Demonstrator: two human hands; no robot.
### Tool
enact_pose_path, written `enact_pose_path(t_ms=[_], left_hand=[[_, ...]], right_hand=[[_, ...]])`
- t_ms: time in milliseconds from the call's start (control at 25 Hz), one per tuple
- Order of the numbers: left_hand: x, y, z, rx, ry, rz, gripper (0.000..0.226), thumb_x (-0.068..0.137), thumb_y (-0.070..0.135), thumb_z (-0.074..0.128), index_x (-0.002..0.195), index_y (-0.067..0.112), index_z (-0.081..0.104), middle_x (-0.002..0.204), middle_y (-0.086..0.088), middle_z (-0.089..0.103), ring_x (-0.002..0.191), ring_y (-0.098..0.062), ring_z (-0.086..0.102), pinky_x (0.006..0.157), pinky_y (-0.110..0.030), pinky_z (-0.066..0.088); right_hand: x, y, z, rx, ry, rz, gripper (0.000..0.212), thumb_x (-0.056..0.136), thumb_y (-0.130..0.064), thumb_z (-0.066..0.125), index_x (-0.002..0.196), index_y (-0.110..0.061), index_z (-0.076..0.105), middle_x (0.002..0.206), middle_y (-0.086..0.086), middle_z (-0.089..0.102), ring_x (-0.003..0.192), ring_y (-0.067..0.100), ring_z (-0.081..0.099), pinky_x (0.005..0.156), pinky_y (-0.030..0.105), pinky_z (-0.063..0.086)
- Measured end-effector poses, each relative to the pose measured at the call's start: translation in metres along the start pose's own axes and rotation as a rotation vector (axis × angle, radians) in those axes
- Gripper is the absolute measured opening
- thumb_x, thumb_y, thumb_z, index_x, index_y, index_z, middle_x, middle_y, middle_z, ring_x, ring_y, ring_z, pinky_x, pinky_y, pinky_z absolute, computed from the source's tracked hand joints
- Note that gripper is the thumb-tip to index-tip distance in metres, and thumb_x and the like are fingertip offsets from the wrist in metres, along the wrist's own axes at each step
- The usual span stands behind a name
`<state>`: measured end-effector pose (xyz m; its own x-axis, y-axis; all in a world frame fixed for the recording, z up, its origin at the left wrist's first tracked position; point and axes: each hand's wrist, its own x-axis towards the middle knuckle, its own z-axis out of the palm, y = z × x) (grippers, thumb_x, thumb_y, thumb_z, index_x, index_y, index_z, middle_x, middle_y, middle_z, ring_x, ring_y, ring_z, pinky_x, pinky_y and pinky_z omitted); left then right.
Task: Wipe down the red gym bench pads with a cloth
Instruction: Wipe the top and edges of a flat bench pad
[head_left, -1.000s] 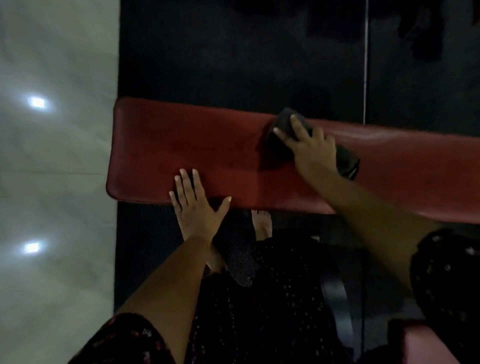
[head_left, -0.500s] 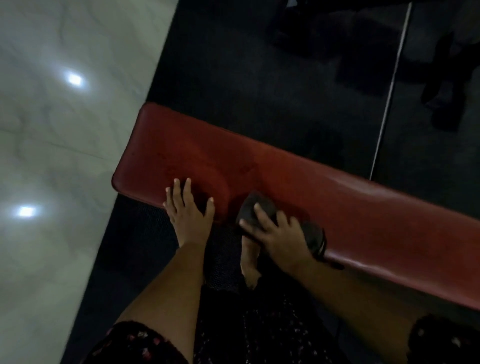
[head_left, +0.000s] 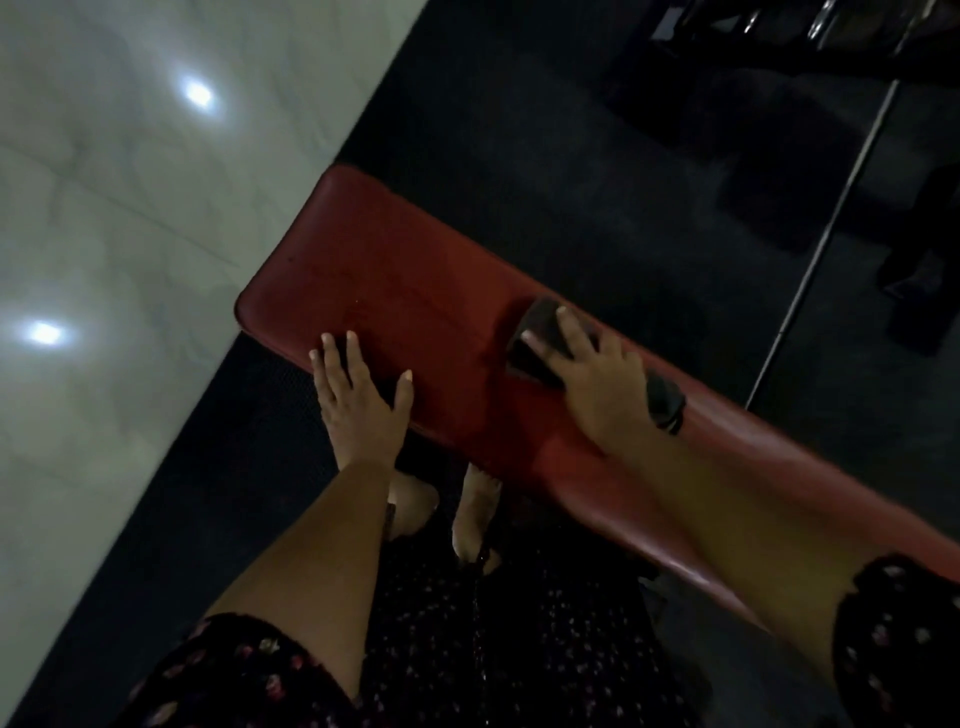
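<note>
cloth (head_left: 543, 325): dark, folded into a small pad, lying flat on top of the red bench (head_left: 405, 280) about mid-width. it sits well in from the rounded end, which lies toward 10 o'clock of it. a loose tail of the same cloth shows at 4 o'clock, past the wrist.

right hand (head_left: 602, 384): palm down on the cloth, fingers (head_left: 571, 327) spread and fairly straight, pressing rather than gripping. nothing is pinched as far as the view shows.

left hand (head_left: 358, 405): at 9 o'clock of the cloth and apart from it, resting flat on the near edge of the bench. its fingers (head_left: 332, 364) are extended, thumb out wide, holding nothing. judged to be a brace.

handling, as judgement: the cloth looks light, soft and limp. it will bunch or slide out if pushed from one edge only, so the sound hold is a flat palm over the middle with the fingers wide, as now. the tail ought to be tucked under so it does not drag. the bench cover looks like smooth, slightly glossy vinyl over padding: it should yield a little under pressure and let the cloth glide easily. the sheen toward 4 o'clock may be damp film or only reflection; cannot tell.

surroundings: dark mat (head_left: 571, 182) beneath the bench, pale tiled floor (head_left: 130, 208) toward 9 o'clock, bare feet (head_left: 475, 509) at 6 o'clock under the near edge.

remaining work, as judgement: the end toward 10 o'clock and the run toward 4 o'clock both need passes.
</note>
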<state>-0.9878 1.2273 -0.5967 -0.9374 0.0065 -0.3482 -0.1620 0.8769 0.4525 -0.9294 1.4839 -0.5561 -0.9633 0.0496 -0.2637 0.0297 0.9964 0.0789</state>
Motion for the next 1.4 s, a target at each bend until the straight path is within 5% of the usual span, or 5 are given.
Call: enact_pose_path(t_ms=[240,720,960,1120,1400], left_hand=[[0.004,-0.009,0.007,-0.035,0.033,0.019,0.082,0.093,0.058,0.048,0.156,0.02,0.012,0.164,-0.006,0.003,0.15,-0.025,-0.004,0.119,-0.054,0.015],[0.079,-0.056,-0.051,0.429,-0.156,0.341,0.096,0.078,0.084,0.013,0.154,0.03,-0.011,0.162,-0.005,-0.017,0.148,-0.023,-0.021,0.12,-0.043,-0.01],[0.074,-0.052,-0.049,0.413,-0.148,0.323,0.094,0.082,0.082,0.017,0.154,0.029,-0.011,0.162,-0.005,-0.018,0.147,-0.023,-0.022,0.12,-0.044,-0.01],[0.072,-0.051,-0.044,0.43,-0.131,0.327,0.093,0.081,0.08,0.013,0.154,0.028,-0.013,0.162,-0.006,-0.018,0.147,-0.024,-0.022,0.12,-0.045,-0.011],[0.074,-0.055,-0.06,0.253,-0.073,0.267,0.072,0.096,0.061,0.032,0.156,0.03,0.008,0.164,0.001,-0.004,0.15,-0.02,-0.009,0.121,-0.042,-0.002]], right_hand=[[0.057,0.012,-0.028,0.204,-0.239,0.463,0.075,0.094,-0.017,0.049,0.151,-0.045,0.01,0.16,0.005,0.011,0.121,0.039,0.038,0.089,0.05,0.044],[-0.005,-0.085,0.0,-0.183,0.016,-0.669,0.064,0.086,-0.025,0.051,0.146,-0.04,0.036,0.154,0.006,0.03,0.1,0.04,0.054,0.066,0.042,0.047],[0.083,0.015,-0.034,-0.084,-0.206,0.066,0.067,0.098,-0.02,0.037,0.149,-0.05,0.006,0.162,0.004,0.007,0.12,0.039,0.037,0.091,0.05,0.042],[0.082,-0.001,-0.043,-0.045,-0.292,0.198,0.078,0.096,-0.022,0.048,0.153,-0.04,-0.002,0.16,0.01,0.008,0.123,0.04,0.037,0.09,0.052,0.047],[-0.009,-0.14,-0.014,-0.114,-0.187,-0.466,0.076,0.089,-0.03,0.057,0.153,-0.035,0.017,0.158,0.012,0.02,0.109,0.043,0.049,0.071,0.045,0.051]])
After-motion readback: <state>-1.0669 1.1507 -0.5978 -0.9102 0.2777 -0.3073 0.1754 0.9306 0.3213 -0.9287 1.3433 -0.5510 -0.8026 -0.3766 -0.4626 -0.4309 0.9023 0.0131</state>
